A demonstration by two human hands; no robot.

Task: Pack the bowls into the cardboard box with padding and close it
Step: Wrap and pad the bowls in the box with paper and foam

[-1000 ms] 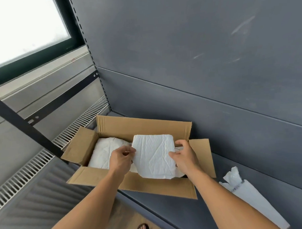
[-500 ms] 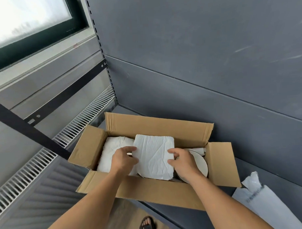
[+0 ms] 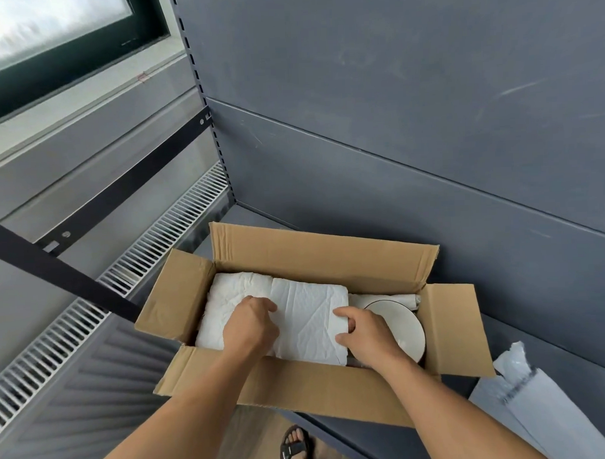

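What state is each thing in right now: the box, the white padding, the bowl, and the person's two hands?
Cardboard box: open, all four flaps folded outward.
White padding sheet: folded, lying in the box's middle, held at both sides.
Crumpled padding: lying in the box's left end.
Bowl: in the box's right end, uncovered.
Left hand: grip shut on the sheet's left edge.
Right hand: grip shut on its right edge.
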